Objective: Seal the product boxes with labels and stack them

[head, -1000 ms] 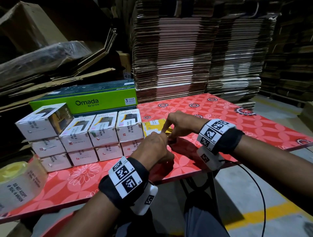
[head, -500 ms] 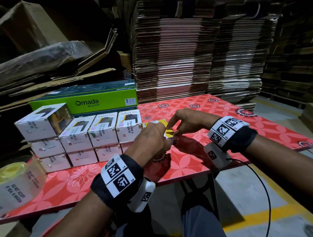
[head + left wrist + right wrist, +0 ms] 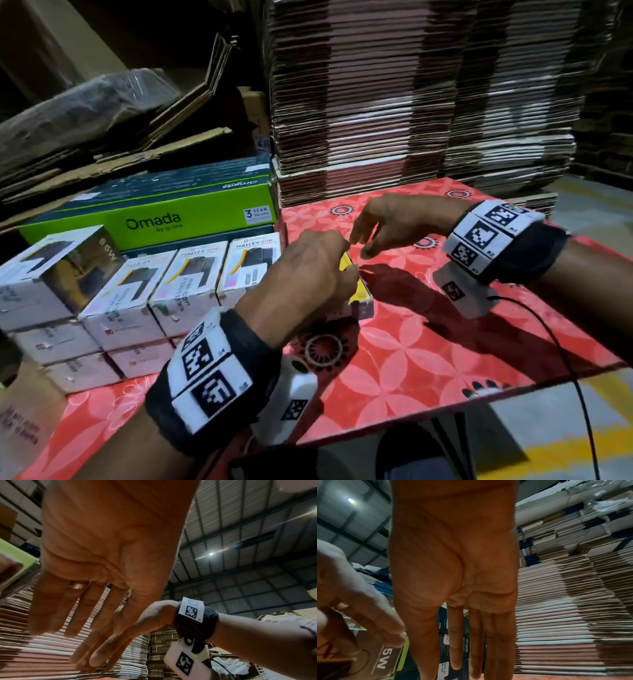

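While left hand (image 3: 308, 270) grips yellow box (image 3: 359, 291) | right hand (image 3: 394, 222) released | stacked boxes (image 3: 191, 277) beside

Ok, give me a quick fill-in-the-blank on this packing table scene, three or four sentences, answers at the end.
1. The left hand holds a small box with a ____ top.
2. The right hand hovers over the ____ floral table.
3. The big green box behind the stacked product boxes reads ____.
4. The flat cardboard behind the table is piled in tall ____.

Missing words: yellow; red; Omada; stacks
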